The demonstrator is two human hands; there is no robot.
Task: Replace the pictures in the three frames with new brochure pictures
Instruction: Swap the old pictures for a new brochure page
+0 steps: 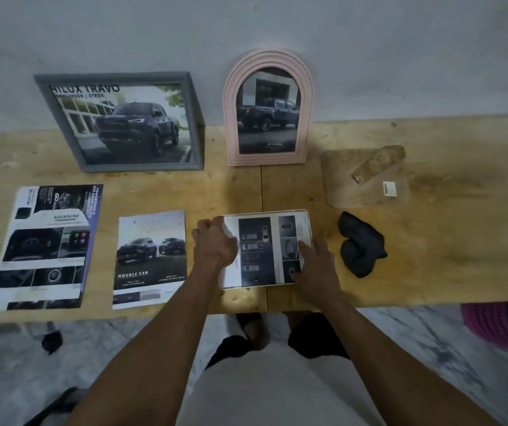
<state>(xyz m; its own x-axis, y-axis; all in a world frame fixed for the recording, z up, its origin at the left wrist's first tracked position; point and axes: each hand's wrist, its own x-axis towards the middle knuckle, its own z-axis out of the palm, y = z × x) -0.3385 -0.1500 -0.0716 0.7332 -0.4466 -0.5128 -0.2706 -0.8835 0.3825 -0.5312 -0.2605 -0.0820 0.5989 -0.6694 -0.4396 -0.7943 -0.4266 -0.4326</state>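
A white frame is laid flat near the front edge of the wooden table, with a brochure picture lying on it. Its left edge is gripped by the left hand, fingers curled around the border, while the picture's right side is pressed down by the flat, extended fingers of the right hand. Two frames, a grey frame and a pink arched frame, are stood against the wall and already appear filled with truck pictures. The backing board is seen well apart to the right, beside a dark cloth. Two loose brochure pages are left on the table's left side. The likeliest trouble is judged to be the sheet being shifted askew or creased if it is pushed unevenly before the backing is refitted; the frame could also be nudged toward the near table edge
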